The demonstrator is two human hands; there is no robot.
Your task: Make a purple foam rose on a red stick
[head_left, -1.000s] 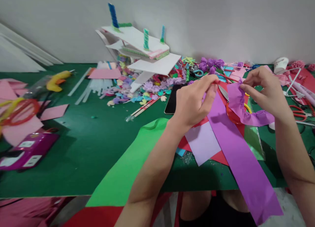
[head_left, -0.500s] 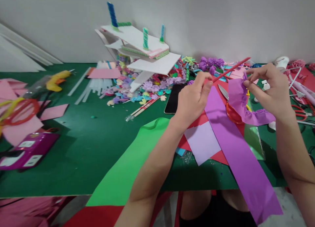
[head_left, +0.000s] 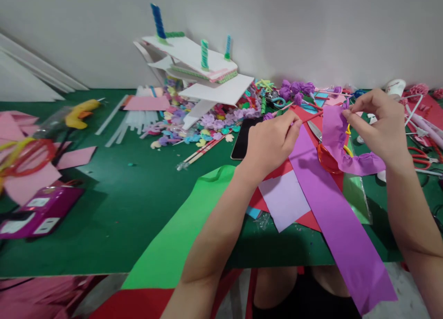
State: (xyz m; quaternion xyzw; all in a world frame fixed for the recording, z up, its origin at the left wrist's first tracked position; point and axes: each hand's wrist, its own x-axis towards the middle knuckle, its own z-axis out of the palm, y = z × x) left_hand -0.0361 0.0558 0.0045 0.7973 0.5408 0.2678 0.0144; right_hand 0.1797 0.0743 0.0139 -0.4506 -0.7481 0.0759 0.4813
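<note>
My left hand (head_left: 272, 139) is closed round a thin red stick (head_left: 313, 116), whose free end points right, toward the gathered paper. A bit of purple (head_left: 268, 116) shows just left of the fingers. Between thumb and fingers, my right hand (head_left: 377, 125) pinches the top of a ruffled purple paper strip (head_left: 332, 130); its puckered lower end curls under the hand. Below both hands a long flat purple strip (head_left: 341, 213) runs over the table edge. Scissors with orange handles (head_left: 327, 160) lie partly behind the ruffled strip.
Red and pale lilac sheets (head_left: 285, 201) lie under the strip. A green sheet (head_left: 183, 231) overhangs the table front. Farther back are a phone (head_left: 242, 141), small felt-like flowers (head_left: 212, 121) and a white tiered model (head_left: 194, 51). A yellow glue gun (head_left: 78, 114) lies left.
The red stick has swung downward, its free end now lower and close to the ruffled purple strip. My left hand has turned slightly; my right hand keeps its pinch.
</note>
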